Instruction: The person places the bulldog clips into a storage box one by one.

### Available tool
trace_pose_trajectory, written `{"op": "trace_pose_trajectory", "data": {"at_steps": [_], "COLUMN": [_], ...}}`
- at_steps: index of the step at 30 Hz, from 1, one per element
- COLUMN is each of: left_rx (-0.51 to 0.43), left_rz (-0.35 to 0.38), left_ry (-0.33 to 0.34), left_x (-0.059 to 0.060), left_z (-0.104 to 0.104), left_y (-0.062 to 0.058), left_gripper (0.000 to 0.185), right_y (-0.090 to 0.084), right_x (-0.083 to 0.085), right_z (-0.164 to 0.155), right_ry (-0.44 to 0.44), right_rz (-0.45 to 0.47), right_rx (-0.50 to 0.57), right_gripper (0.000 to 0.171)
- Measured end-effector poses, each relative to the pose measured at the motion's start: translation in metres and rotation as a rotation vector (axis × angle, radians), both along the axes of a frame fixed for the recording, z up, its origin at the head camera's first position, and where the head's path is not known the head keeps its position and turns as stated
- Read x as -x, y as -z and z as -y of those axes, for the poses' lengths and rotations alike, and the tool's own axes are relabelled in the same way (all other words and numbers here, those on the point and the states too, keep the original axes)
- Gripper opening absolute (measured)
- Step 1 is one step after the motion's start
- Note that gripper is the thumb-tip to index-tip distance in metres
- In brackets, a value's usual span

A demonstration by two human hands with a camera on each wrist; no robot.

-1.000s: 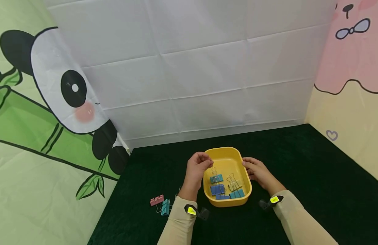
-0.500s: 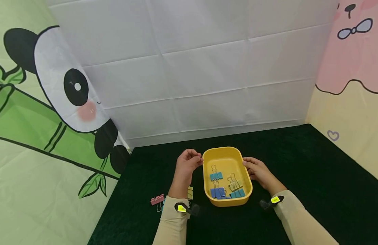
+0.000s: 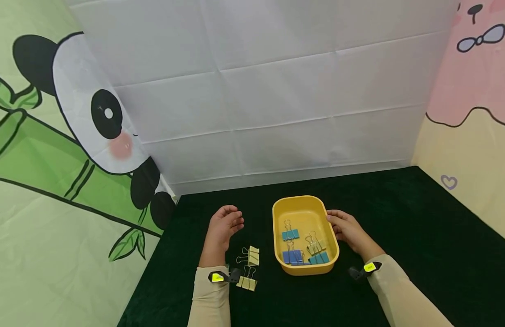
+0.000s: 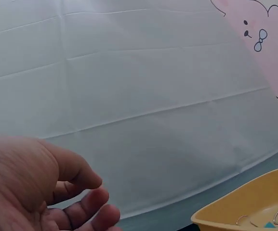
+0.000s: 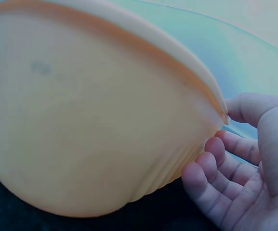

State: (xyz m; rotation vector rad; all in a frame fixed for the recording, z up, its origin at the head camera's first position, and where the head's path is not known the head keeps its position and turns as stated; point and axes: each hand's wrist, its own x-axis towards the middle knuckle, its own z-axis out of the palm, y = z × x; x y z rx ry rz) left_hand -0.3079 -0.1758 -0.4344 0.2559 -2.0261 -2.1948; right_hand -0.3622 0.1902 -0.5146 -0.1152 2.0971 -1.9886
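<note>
My left hand (image 3: 221, 231) hovers left of the yellow plastic basket (image 3: 305, 213), its fingers loosely bent and nothing held in them. In the left wrist view the thumb and fingertips hang apart from the basket. My right hand (image 3: 352, 234) grips the basket's right side. The right wrist view shows its thumb at the rim and its fingers (image 5: 208, 166) against the outer wall. Inside the basket lie binder clips: a teal clip (image 3: 290, 235), a blue clip (image 3: 292, 257), a pale yellow clip (image 3: 316, 247) and another teal clip (image 3: 319, 258).
Beside my left forearm, one pale yellow binder clip (image 3: 253, 256) and a second yellow clip (image 3: 247, 284) lie on the dark green cloth (image 3: 379, 195). A white sheet (image 3: 277, 91) hangs behind. Printed cartoon panels stand at both sides.
My left hand has moved left, from over the basket to well beside it, uncovering the two yellow clips. Its arm now covers the pink and teal clips. The right hand keeps its grip.
</note>
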Motion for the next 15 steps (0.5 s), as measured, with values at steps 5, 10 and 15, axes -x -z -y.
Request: {"op": "trace_pose_trajectory", "data": {"at_steps": [5, 10, 15], "left_rx": [0.053, 0.097, 0.167], "left_rz": [0.106, 0.189, 0.268], "left_ry": [0.043, 0.112, 0.170], "left_x": [0.001, 0.004, 0.005], "left_z": [0.013, 0.020, 0.025], "left_y": [0.010, 0.019, 0.029], "left_gripper": [0.014, 0.023, 0.032], "right_y": [0.003, 0.000, -0.002], "right_x": [-0.001, 0.000, 0.001], "right_z": [-0.001, -0.002, -0.002], "right_ry": [-0.002, 0.002, -0.006], "right_rz": [-0.003, -0.005, -0.010], "right_rx": [0.002, 0.007, -0.002], "right_gripper": [0.054, 0.054, 0.057]}}
